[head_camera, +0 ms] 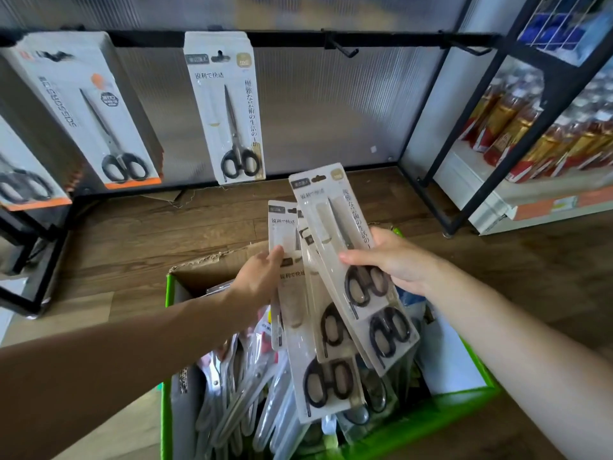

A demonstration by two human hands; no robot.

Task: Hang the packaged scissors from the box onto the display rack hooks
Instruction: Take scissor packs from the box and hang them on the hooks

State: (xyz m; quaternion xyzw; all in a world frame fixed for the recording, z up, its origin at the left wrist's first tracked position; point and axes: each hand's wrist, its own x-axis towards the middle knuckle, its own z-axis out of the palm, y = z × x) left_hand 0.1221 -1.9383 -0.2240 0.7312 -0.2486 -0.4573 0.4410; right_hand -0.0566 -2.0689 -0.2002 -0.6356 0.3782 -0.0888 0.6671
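Above the box (431, 414), I am holding a fan of packaged scissors (297, 313): left grip (262, 277) clasping the lower packs (326, 383), right grip (394, 260) pinching the top pack (331, 207). Step in hand: singling one out. Next move, I judge: threading its hang slot onto the empty hook (345, 51).

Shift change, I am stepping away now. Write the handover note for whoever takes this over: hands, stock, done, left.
Left hand: holds the left edge of the fan of scissor packs.
Right hand: grips the same fan from the right.
The fan is above the open box, which holds more packaged goods.
Done: matching hung packs are on the rack's middle hook.
Left: hang the held fan. The two empty hooks to the right look free. Then empty the box.
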